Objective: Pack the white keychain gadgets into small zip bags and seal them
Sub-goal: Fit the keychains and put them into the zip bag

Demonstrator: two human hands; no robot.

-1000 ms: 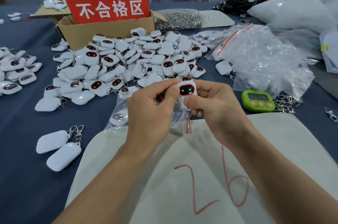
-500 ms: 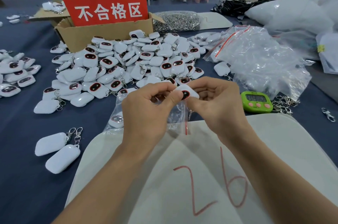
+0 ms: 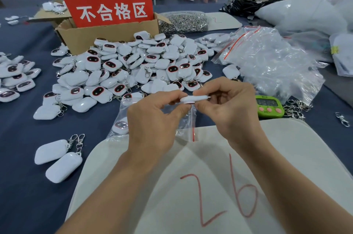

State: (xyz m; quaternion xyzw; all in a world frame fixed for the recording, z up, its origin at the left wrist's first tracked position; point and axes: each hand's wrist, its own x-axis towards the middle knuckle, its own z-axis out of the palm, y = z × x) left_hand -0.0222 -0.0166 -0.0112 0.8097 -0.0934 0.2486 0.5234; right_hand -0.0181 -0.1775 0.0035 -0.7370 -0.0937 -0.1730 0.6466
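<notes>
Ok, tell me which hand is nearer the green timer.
Right. The right hand is close beside the green timer, on its left in the view, not touching it; the left hand is farther off, across the white gadget that both hands pinch.

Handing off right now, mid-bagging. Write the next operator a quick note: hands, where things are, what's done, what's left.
The left hand pinches one end of a white gadget; a small zip bag hangs below its fingers.
The right hand pinches the gadget's other end.
The gadget lies edge-on above the bag and looks not yet inside.
Done: one bagged gadget lies behind the left hand; I cannot tell whether it is sealed.
Left: slide this gadget in, press the zip shut, then work through the gadget pile. The empty zip bags lie to the right.
</notes>
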